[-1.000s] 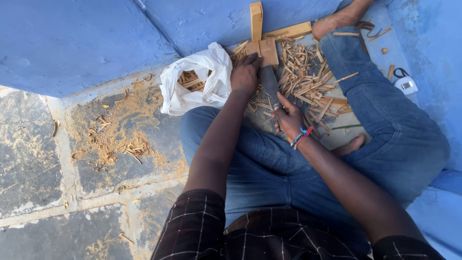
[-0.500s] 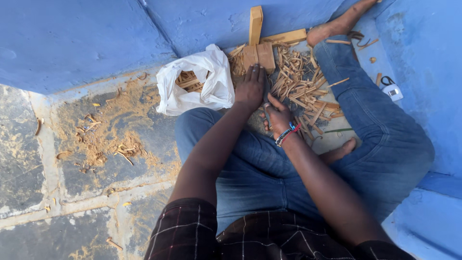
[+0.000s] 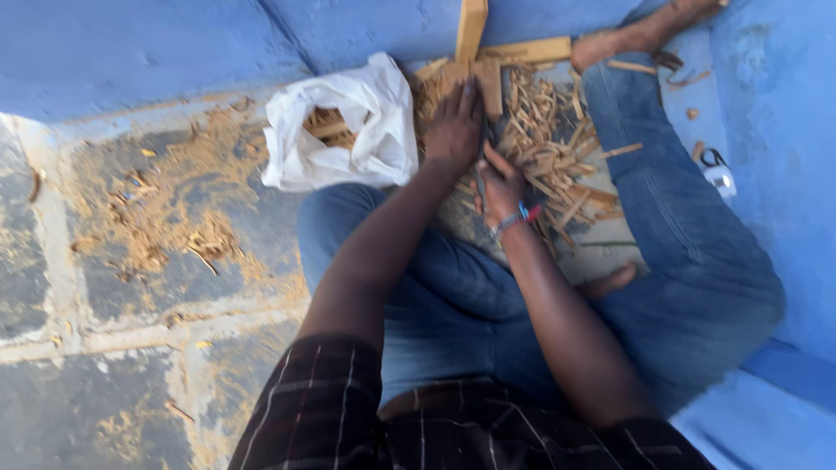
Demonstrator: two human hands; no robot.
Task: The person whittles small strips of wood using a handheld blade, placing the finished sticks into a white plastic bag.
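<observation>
Our left hand [image 3: 455, 124] presses flat, fingers spread, on the wood block [image 3: 477, 80] at twelve o'clock; right hand [image 3: 500, 184] grips a dark blade [image 3: 480, 178], fingers closed. Blade sits just beside left fingers: a slip could cut them.

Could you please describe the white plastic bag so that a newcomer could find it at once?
Start at the blue wall. On the stone floor at its foot, beside the left hand, lies the white plastic bag, the only white, crumpled thing there.

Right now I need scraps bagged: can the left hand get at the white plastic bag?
Probably yes: the left hand rests on the wood pile just beside the white plastic bag, with nothing between them.
</observation>
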